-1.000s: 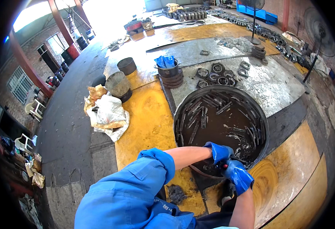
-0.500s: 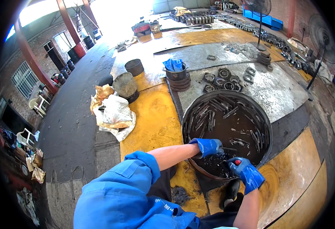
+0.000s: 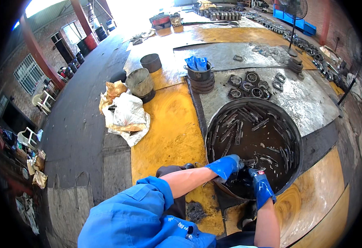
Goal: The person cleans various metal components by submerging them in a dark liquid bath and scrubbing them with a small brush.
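Observation:
Both my hands wear blue rubber gloves and work over the near side of a large round metal tub [image 3: 300,144]. Dark, murky liquid [image 3: 253,144] fills it, with several dark, narrow strips [image 3: 238,131] lying around the sides. My left hand [image 3: 229,164] is closed on a dark narrow strip [image 3: 249,161] that points to the right. Close beside it, my right hand [image 3: 258,180] is closed round a tool with a bit of red showing at the glove; its working end is hidden. Smaller pale pieces [image 3: 267,159] lie beyond my hands.
Dark metal rings [image 3: 252,77] lie behind the tub. A black pot with a blue bag [image 3: 198,70] sits on stacked rings. Left stand an open metal drum [image 3: 139,82] and a white sack [image 3: 127,113]. A fan [image 3: 293,25] stands far right; yellow sheets [image 3: 168,124] cover the floor.
My right hand has moved up and left, close to my left hand, and turned more upright; less red shows in it. The whole view has shifted slightly.

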Tool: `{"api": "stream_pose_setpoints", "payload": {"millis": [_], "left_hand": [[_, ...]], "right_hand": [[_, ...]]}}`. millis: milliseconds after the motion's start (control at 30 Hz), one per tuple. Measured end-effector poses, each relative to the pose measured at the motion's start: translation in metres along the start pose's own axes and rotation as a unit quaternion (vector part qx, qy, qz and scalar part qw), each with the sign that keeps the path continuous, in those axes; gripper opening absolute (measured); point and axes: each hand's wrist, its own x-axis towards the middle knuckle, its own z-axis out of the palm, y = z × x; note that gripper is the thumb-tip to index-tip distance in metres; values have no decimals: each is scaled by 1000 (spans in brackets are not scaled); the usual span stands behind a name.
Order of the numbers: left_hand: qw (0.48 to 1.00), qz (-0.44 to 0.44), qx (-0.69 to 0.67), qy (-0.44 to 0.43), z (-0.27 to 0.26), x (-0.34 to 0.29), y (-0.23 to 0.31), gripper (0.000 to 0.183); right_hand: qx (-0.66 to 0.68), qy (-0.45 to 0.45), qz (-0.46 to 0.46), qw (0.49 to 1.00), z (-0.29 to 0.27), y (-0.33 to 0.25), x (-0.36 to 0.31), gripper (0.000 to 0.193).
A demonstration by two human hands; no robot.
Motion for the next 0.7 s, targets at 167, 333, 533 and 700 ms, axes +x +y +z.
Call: {"api": "stream_pose_setpoints", "payload": {"millis": [167,333,533,700], "left_hand": [[995,-34,53,-72,-15,-6,24,37],[986,67,118,-93,-13,-4,12,44],[973,139,158,-93,-3,17,19,46],[998,-9,6,-67,14,24,15,45]], "right_hand": [[-270,56,-103,956,-2,14,19,28],[-429,139,-256,855,20,21,18,26],[-645,125,-339,673,29,12,3,24],[-499,147,-327,789,20,17,7,27]]}}
